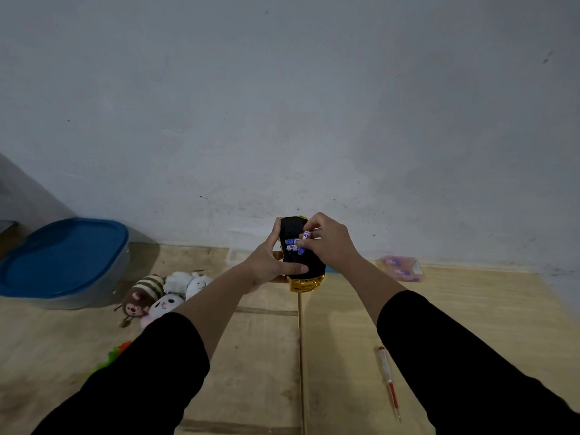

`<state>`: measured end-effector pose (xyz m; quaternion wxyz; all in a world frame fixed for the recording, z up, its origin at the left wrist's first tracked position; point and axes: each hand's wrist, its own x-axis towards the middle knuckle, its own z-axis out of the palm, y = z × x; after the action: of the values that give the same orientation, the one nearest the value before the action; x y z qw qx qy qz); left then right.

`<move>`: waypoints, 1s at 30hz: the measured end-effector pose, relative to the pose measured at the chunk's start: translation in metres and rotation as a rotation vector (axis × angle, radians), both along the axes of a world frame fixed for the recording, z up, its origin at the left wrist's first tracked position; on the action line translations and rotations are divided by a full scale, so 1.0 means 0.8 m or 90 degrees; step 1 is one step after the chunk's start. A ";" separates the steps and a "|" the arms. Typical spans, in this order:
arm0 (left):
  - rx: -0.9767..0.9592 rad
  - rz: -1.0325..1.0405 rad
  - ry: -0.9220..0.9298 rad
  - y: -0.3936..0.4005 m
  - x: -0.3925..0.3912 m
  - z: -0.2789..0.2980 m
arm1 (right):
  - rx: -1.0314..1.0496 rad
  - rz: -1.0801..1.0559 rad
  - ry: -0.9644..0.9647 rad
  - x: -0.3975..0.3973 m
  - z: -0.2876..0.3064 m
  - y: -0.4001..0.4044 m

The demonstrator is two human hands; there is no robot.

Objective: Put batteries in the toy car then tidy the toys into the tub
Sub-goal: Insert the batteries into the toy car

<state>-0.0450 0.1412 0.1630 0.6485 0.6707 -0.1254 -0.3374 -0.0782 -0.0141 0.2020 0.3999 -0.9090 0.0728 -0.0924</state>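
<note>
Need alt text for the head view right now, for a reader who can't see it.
Left hand holds an upturned gold toy car while the right hand presses batteries into its underside. Plush toys lie beside a lidded blue tub; a screwdriver lies at right.

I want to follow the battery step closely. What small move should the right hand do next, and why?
Probably press the loose battery down into the bay. The left hand holds the toy car underside-up, two batteries seem to lie in the bay already, and the right hand pinches a third just above them.
</note>
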 end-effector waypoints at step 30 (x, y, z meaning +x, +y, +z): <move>-0.033 -0.034 -0.017 0.018 0.007 -0.007 | 0.108 0.103 0.200 0.015 -0.021 -0.002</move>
<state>-0.0394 0.1557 0.1578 0.6547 0.6544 -0.1607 -0.3425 -0.0665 -0.0159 0.1855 0.4646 -0.8783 0.0682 0.0892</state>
